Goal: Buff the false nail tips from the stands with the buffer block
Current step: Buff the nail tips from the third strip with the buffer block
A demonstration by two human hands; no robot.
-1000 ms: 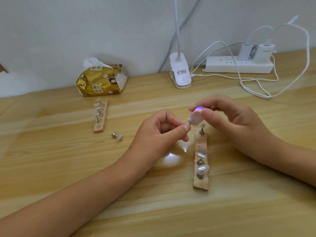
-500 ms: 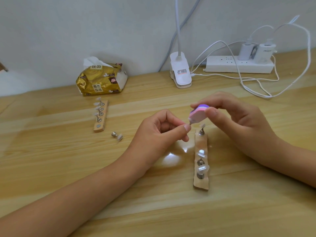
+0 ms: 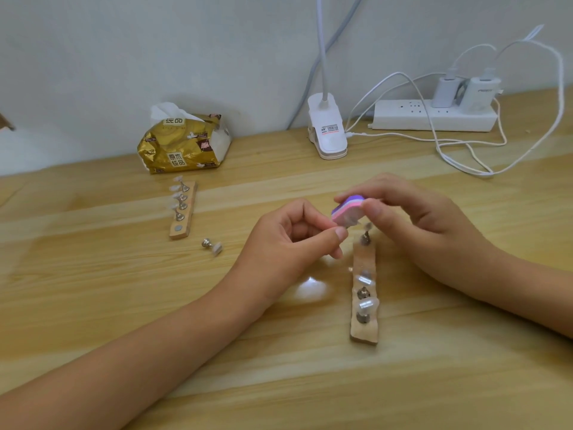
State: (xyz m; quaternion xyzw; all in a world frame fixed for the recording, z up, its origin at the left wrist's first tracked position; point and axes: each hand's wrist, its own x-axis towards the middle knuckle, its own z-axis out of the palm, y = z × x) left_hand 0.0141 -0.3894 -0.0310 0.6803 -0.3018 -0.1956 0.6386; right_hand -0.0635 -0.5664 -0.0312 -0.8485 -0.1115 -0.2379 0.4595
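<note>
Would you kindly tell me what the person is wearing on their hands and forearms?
Nothing shows: the left hand and right hand are bare, without gloves, rings or a watch; the left forearm and right forearm are uncovered to the frame edge.

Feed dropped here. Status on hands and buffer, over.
Left hand pinches nail tip, mostly hidden. Right hand holds buffer block against it. Nothing in the way; stand just below.
</note>
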